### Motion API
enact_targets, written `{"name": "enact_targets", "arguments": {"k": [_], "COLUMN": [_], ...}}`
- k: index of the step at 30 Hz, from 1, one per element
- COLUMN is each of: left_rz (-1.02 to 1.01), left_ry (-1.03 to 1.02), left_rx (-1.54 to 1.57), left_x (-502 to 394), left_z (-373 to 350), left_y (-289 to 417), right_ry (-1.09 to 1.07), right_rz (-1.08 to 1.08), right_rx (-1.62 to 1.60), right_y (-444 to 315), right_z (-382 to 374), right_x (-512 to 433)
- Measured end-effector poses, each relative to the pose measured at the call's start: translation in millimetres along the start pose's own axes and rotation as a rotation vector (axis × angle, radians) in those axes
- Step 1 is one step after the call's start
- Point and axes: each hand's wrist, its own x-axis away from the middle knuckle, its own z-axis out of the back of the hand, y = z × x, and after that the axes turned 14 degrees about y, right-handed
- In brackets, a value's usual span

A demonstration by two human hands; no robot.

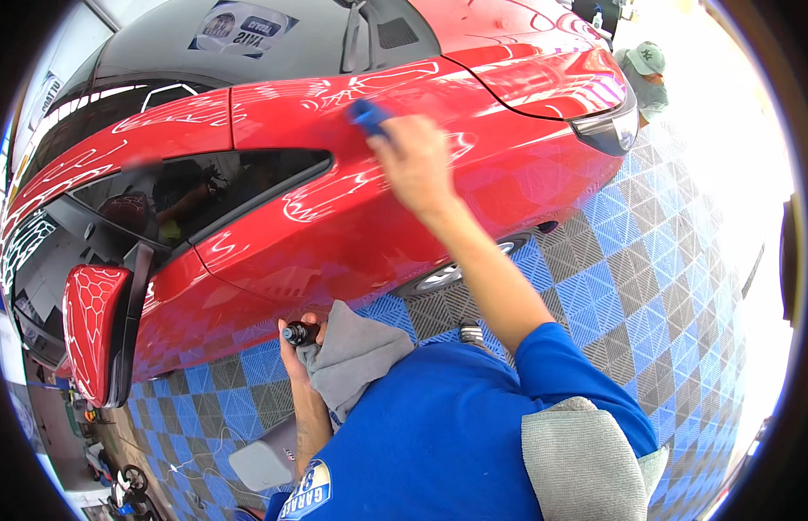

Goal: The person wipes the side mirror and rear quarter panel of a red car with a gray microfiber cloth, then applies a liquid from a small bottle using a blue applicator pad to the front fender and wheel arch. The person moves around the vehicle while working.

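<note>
My right hand (414,163), blurred, holds a blue applicator pad (368,117) against the glossy red body panel of a car (267,189), just beyond the pointed end of a side window (248,179). Low in front of my body, my left hand (293,358) grips a small dark bottle (300,332), its top facing up towards me. A grey microfiber towel (358,352) hangs over that same hand and hides part of the fingers and bottle. Another grey towel (580,456) is draped over my right upper arm.
The red side mirror (95,332) sticks out on the left. Below the panel stands a wheel (443,279) on blue and grey floor tiles (593,280). A person in a cap (645,71) is beyond the lamp (609,130). A grey box-like item (264,459) and a cable (183,465) lie at lower left.
</note>
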Motion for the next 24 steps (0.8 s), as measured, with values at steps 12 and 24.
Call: {"name": "enact_targets", "arguments": {"k": [12, 24], "left_rz": [-0.058, -0.019], "left_ry": [0.055, 0.015], "left_rx": [0.015, 0.216], "left_x": [3.0, 5.3], "left_z": [24.0, 38.5], "left_y": [7.3, 2.8], "right_ry": [0.044, -0.004], "right_rz": [0.049, -0.028], "right_rx": [0.059, 0.127], "right_y": [-8.6, -5.5], "right_z": [-13.8, -37.5], "right_x": [8.2, -43.4]}}
